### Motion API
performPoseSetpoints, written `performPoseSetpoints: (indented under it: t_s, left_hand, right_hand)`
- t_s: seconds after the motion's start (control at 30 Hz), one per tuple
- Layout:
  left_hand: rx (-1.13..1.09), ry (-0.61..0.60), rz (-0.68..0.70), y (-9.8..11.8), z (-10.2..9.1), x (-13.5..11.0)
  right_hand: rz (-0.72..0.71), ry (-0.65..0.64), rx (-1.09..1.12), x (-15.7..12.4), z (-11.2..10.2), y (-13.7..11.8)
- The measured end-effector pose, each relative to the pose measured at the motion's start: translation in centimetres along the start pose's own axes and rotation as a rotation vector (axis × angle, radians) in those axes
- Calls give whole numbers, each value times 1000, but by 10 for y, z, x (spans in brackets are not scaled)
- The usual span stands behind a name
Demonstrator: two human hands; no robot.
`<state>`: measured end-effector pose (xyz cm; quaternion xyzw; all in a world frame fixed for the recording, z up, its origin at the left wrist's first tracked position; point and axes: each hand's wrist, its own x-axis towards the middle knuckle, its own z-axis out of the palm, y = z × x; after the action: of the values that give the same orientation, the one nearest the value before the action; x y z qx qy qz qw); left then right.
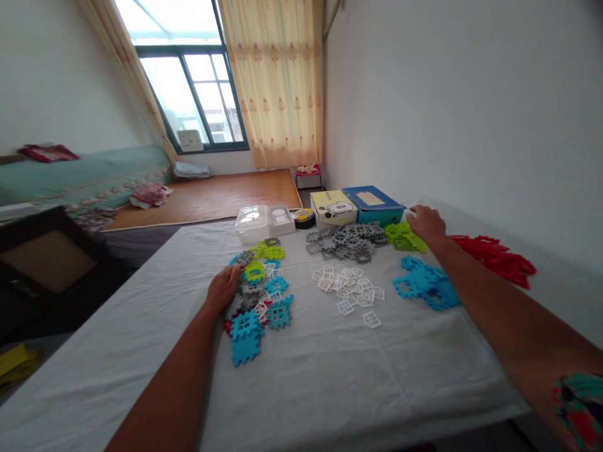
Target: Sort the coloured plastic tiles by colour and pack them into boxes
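My left hand [225, 290] rests at the left edge of a mixed pile of plastic interlocking tiles, its stretched fingers touching grey and lime ones. Blue notched tiles [245, 347] lie at the near end of that pile, with white grid pieces, red bits and a lime ring [255, 271] among them. Across the table, my right hand [428, 223] hovers by the lime green tile pile [405, 237], thumb and fingers a little apart. No piece shows in it. Below that forearm spreads a blue tile pile [428, 282], partly covered.
Grey tiles [346, 242] and white window-grid pieces [346, 284] lie mid-table; red tiles [499, 257] sit by the wall. Along the back stand a clear plastic box [252, 223], a white box [282, 220], a black round tin [304, 218], a yellow box [333, 210] and a blue box [374, 204].
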<state>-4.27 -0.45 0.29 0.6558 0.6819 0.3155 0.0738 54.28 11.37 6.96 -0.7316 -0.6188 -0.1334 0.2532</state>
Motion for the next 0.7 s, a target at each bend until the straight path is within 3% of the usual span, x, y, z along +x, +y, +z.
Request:
performPoseSetpoints:
  t_s: [0.07, 0.23, 0.37, 0.5, 0.6, 0.7]
  left_hand:
    - [-12, -9, 7, 2, 1, -1]
    - [-72, 4, 24, 2, 2, -4]
    - [-136, 30, 25, -1, 1, -5]
    - [-191, 60, 2, -3, 1, -4]
    - [-199, 69, 2, -5, 3, -3]
    - [-207, 63, 0, -5, 3, -2]
  right_hand:
    - [-226, -19, 149, -11, 8, -55]
    - [-863, -330, 468, -80, 34, -223]
    - [-1059, -440, 556, -124, 49, -320]
    - [-1171, -608, 574, -135, 53, -363]
    - [-1209, -669, 569, -137, 51, -363]
    - [-1202, -630, 627, -142, 42, -347]
